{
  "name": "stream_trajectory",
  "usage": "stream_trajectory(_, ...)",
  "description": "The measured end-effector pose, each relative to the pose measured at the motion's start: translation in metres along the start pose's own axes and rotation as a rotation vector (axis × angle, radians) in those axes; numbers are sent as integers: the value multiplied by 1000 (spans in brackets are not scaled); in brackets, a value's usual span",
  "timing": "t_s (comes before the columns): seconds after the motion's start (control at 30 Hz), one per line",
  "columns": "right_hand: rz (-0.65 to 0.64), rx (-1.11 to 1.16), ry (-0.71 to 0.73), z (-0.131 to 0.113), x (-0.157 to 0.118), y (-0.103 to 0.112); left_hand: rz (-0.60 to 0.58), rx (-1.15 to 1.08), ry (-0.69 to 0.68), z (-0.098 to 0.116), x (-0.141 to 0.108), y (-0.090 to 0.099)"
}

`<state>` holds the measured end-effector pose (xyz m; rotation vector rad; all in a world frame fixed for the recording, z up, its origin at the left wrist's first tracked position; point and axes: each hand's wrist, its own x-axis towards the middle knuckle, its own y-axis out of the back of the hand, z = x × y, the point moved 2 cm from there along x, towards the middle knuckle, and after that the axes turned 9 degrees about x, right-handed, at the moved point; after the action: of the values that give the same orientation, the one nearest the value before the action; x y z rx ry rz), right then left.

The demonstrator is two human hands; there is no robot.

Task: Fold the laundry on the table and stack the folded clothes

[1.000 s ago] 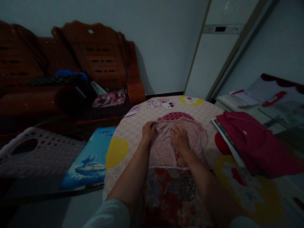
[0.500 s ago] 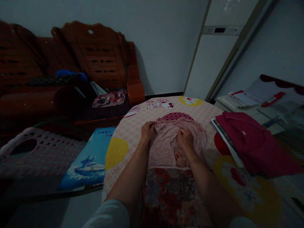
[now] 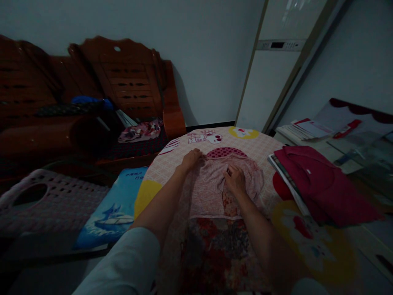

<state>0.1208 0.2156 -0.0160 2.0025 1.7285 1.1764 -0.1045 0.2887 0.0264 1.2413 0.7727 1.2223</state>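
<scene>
A thin pink top (image 3: 205, 196) lies spread and wrinkled on the round bench (image 3: 260, 143), directly under and between the person's two hands. The left hand (image 3: 192, 159) is at the top's far left corner, with its fingers bent down where the cloth meets the bare part of the bench; the tips are too dim for me to tell whether they pinch the edge or only press on it. The right hand (image 3: 236, 180) sits over the middle of the top, its fingers curled and touching the cloth at the far end of a slit-like opening. I cannot tell whether they pinch the fold there. Most of the top lies to the near side of both hands, and a rumpled part spreads out to the right of the right hand. A reddish patterned patch (image 3: 229, 203) shows through the opening. At the near hem, a red and grey patterned cloth (image 3: 215, 250) runs on toward the person; whether it is the same piece is unclear. To the right, well apart from the fingers, a dark pink cloth (image 3: 319, 184) lies over a white-edged stack (image 3: 291, 189).
</scene>
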Motion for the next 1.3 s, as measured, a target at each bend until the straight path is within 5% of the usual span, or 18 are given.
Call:
stream_trajectory(0.27,-13,-64,12,0,0,-5,10,170,-111,-10,20,20)
stream_trajectory(0.53,43,-93,-15,-1,-2,-6,91,7,100,-22,15,-16)
stream_trajectory(0.67,46,-87,-13,-1,-3,-5,143,-67,144,-24,17,-17)
stream_trajectory(0.87,71,-82,-11,1,-3,-9,250,-197,36,14,-4,-5)
stream_trajectory(1.03,79,-91,-3,0,-2,-7,74,-129,-275,47,-42,-29)
stream_trajectory(1.2,93,-55,-55,-2,-1,-4,14,30,-150,47,-33,-25)
stream_trajectory(1.3,116,-13,-55,-3,1,-2,-38,-10,-112,70,-21,-22)
